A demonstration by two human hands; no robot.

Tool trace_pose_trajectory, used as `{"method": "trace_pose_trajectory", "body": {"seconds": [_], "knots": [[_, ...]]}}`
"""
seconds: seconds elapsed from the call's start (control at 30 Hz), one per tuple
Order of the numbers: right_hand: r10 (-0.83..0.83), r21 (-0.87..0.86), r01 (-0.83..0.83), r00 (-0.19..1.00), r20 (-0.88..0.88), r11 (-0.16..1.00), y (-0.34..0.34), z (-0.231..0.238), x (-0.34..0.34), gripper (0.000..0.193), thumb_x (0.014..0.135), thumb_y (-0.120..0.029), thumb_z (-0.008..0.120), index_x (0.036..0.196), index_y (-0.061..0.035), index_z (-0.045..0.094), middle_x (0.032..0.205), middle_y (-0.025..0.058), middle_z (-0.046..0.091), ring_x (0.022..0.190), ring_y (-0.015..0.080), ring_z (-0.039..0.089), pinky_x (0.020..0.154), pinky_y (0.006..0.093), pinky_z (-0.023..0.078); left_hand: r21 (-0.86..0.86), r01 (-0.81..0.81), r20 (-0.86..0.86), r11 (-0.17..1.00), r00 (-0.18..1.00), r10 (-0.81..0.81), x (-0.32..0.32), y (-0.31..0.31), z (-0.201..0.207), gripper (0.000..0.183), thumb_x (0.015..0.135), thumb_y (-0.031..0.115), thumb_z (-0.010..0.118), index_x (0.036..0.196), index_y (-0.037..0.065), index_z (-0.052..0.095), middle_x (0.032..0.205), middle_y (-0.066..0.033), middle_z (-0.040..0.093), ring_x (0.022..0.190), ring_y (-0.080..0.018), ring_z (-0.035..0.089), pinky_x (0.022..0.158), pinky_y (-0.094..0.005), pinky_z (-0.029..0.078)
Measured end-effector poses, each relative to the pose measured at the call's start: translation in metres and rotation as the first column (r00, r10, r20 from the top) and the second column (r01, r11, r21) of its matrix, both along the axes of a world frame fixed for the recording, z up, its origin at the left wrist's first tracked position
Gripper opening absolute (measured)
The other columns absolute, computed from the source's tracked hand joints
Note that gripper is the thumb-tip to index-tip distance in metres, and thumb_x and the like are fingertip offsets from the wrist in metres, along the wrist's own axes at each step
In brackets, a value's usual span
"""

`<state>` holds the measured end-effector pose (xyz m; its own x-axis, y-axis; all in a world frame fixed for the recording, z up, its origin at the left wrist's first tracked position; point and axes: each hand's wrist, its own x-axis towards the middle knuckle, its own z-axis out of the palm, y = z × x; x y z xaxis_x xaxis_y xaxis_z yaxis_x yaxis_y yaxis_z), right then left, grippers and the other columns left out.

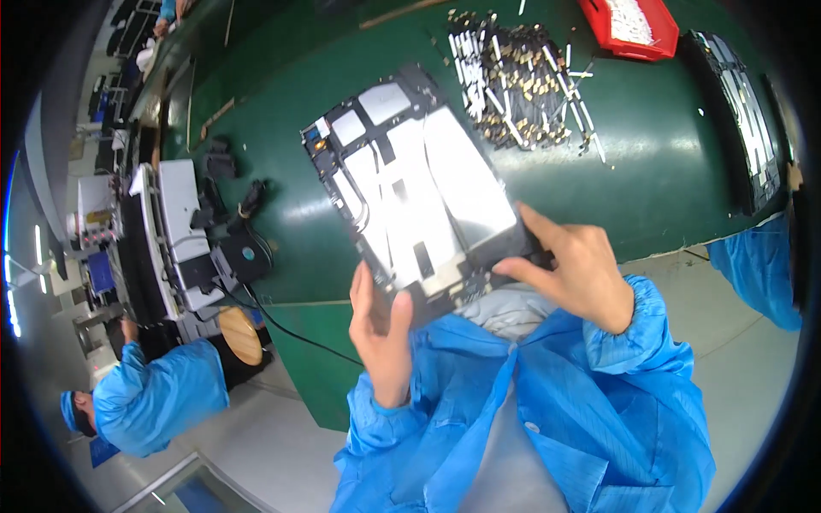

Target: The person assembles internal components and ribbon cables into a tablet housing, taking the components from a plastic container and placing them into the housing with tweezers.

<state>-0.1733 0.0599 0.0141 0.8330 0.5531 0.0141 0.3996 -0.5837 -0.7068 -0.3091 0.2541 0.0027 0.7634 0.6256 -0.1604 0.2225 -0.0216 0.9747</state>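
Observation:
I hold an opened tablet (466,184), tilted above the green table, by its near end. Its bare inside faces up: large silver battery panels, a black frame, thin dark wires, and small boards along the far left edge. My left hand (380,338) grips the near left corner, thumb and fingers at its edge. At the near right corner my right hand (581,274) has its thumb on top and index finger along the side. Beyond the tablet lies a heap of short black cables (522,85) with white sleeves and gold-coloured ends.
A red bin (650,50) of small white pieces sits at the far right, near more opened tablets (740,120). On the left are a black box (242,258) with a cable, a silver machine (181,214) and a round wooden stool (240,336). A co-worker (162,393) in blue is lower left.

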Motion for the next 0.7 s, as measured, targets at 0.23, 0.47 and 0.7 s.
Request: {"method": "trace_pose_trajectory", "body": {"seconds": [0.23,0.47,0.7], "knots": [[0.136,0.486,-0.044,0.978,-0.156,0.873,-0.029,0.039,0.007,0.056,0.071,-0.04,0.078,0.104,0.002,0.063,0.07,0.0162,0.063,0.059,0.0305,0.062,0.056,0.0362,0.049,-0.391,0.129,0.274,0.911,0.962,-0.018,0.021,0.054,0.063,0.059,0.092,0.018,0.051,0.142,-0.003,0.028,0.138,-0.0154,0.043,0.123,-0.0261,0.047,0.104,-0.0397,0.037],[-0.406,0.317,0.368,0.912,0.058,0.874,-0.082,-0.007,0.019,0.033,0.069,-0.02,0.08,0.091,-0.0014,0.064,0.059,0.0111,0.057,0.048,0.0244,0.056,0.046,0.0325,0.043,-0.363,0.243,0.443,0.9,0.894,-0.063,0.21,0.165,0.083,0.033,0.095,0.015,0.051,0.122,-0.005,0.051,0.124,-0.016,0.056,0.114,-0.0248,0.053,0.103,-0.0385,0.038],[-0.577,0.41,0.436,0.745,0.335,0.801,-0.092,-0.042,0.02,0.011,0.069,-0.005,0.074,0.071,-0.0052,0.063,0.059,0.006,0.058,0.048,0.0215,0.053,0.048,0.0328,0.042,-0.503,0.218,0.319,0.836,0.946,-0.055,0.367,0.21,0.051,0.03,0.094,0.014,0.052,0.119,-0.002,0.053,0.123,-0.014,0.058,0.113,-0.0268,0.055,0.098,-0.0392,0.042]]}}
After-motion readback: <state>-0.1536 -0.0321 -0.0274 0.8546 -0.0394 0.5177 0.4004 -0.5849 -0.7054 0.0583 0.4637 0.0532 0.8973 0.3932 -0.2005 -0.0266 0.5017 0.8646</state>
